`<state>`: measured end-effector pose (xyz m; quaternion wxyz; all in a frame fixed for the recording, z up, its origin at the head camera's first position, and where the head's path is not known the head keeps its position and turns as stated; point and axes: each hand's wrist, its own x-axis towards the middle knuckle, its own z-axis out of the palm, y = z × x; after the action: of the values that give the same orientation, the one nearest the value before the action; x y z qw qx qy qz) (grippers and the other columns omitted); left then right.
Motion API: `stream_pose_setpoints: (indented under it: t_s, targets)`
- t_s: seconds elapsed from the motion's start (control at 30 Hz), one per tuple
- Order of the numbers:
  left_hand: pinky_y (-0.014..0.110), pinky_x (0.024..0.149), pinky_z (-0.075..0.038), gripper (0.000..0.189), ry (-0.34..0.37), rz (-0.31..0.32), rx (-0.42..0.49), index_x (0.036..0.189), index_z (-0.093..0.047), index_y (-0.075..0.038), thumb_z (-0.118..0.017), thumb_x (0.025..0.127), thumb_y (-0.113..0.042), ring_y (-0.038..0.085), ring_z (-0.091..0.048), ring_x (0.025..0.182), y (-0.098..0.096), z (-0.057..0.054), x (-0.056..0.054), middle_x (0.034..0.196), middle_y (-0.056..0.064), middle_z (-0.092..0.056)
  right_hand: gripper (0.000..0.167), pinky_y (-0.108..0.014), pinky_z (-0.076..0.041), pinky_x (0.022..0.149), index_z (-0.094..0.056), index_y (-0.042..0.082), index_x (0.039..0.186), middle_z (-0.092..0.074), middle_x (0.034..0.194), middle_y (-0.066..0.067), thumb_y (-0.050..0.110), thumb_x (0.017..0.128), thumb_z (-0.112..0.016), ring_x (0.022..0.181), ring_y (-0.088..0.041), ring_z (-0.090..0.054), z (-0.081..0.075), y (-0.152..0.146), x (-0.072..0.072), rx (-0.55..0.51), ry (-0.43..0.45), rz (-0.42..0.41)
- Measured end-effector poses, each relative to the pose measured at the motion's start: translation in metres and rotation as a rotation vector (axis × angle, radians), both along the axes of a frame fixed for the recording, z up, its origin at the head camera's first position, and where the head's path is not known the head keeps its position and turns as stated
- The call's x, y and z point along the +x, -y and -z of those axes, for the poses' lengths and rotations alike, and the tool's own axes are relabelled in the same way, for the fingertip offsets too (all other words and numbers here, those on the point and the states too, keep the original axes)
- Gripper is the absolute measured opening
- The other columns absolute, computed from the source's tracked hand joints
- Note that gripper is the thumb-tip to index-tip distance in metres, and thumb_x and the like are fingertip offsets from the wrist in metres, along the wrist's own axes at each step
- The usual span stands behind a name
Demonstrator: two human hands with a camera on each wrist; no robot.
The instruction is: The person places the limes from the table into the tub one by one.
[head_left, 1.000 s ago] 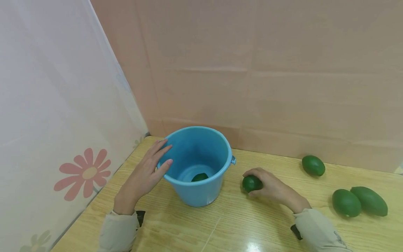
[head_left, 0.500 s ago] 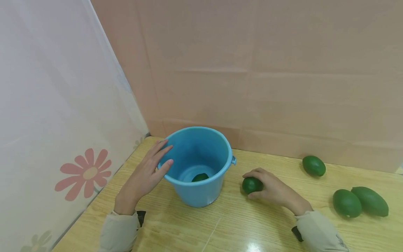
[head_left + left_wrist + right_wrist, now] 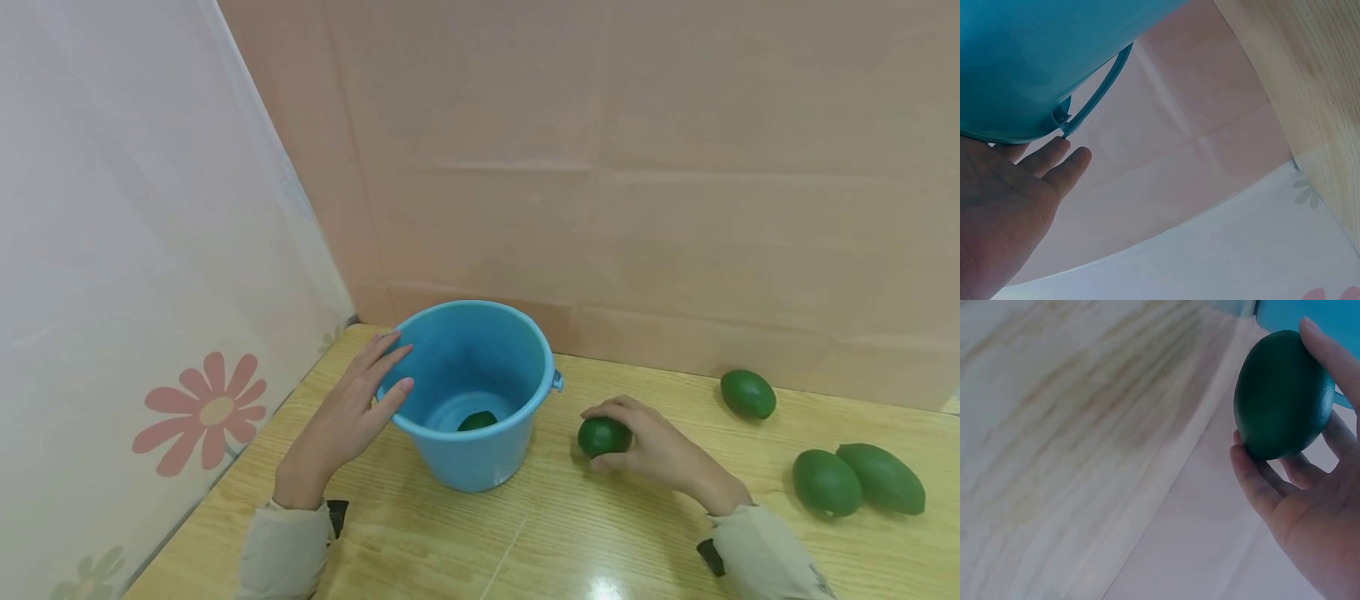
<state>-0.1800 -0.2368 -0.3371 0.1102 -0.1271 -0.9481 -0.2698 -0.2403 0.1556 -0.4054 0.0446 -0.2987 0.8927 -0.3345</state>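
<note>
A light-blue bucket [image 3: 480, 462] stands upright on the wooden table, with a green oval fruit [image 3: 477, 421] lying at its bottom, partly hidden by the near wall. At the bucket's left rim, my left hand [image 3: 341, 421] touches it with fingers spread and fairly straight. In the left wrist view, those fingertips [image 3: 1075, 164] are beside the bucket's handle [image 3: 1100, 94]. Right of the bucket, my right hand [image 3: 652, 446] grips another smooth green oval fruit [image 3: 602, 437] between thumb and fingers. The right wrist view shows this fruit [image 3: 1282, 394] whole-sided, fingers curled round it.
To the right, one green fruit [image 3: 747, 394] lies near the back wall sheet [image 3: 675, 208]. Nearer, a rounder green fruit [image 3: 827, 483] and a longer one [image 3: 883, 478] lie side by side. A flower-printed white sheet [image 3: 135, 250] borders the table on the left.
My right hand, gripping the fruit, has shifted very slightly to the right. The left hand stays at the bucket rim; the bucket and other fruits have not visibly moved.
</note>
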Motion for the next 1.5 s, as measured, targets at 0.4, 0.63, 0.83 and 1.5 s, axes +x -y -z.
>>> stream_pose_setpoints:
  t_s: [0.4,0.63,0.83,1.5]
  targets:
    - [0.069,0.114,-0.026,0.058,0.006,-0.002,-0.002,0.153,-0.039,-0.014,-0.045,0.104,-0.044,0.032,-0.009,0.156,0.000,0.000,0.000,0.166,0.003,-0.021,0.057,-0.037,-0.053,0.083,-0.063,0.016,0.129,-0.061,0.128,-0.008,0.033,0.079,-0.084,0.111,-0.026,-0.061,-0.013,-0.005,0.007,-0.045,-0.062,0.071]
    - [0.069,0.113,-0.027,0.059,0.004,0.000,-0.003,0.153,-0.039,-0.014,-0.045,0.104,-0.045,0.031,-0.009,0.156,0.000,0.000,-0.001,0.166,0.002,-0.021,0.057,-0.038,-0.053,0.084,-0.062,0.016,0.130,-0.063,0.128,-0.007,0.030,0.080,-0.084,0.110,-0.026,-0.062,-0.022,-0.008,0.009,-0.067,-0.145,0.104]
    - [0.070,0.113,-0.027,0.058,0.001,-0.002,-0.009,0.153,-0.039,-0.015,-0.044,0.104,-0.046,0.032,-0.010,0.155,0.001,0.002,-0.001,0.166,0.003,-0.021,0.056,-0.043,-0.052,0.084,-0.062,0.017,0.129,-0.063,0.126,-0.008,0.031,0.079,-0.084,0.108,-0.027,-0.063,-0.032,-0.007,0.013,-0.085,-0.165,0.124]
    - [0.070,0.112,-0.029,0.058,-0.003,-0.004,0.001,0.153,-0.040,-0.015,-0.045,0.104,-0.045,0.032,-0.011,0.155,0.001,0.002,0.000,0.166,0.003,-0.022,0.057,-0.043,-0.050,0.094,-0.061,0.021,0.130,-0.061,0.128,0.000,0.033,0.079,-0.084,0.113,-0.011,-0.056,-0.052,-0.002,0.020,-0.144,-0.257,0.229]
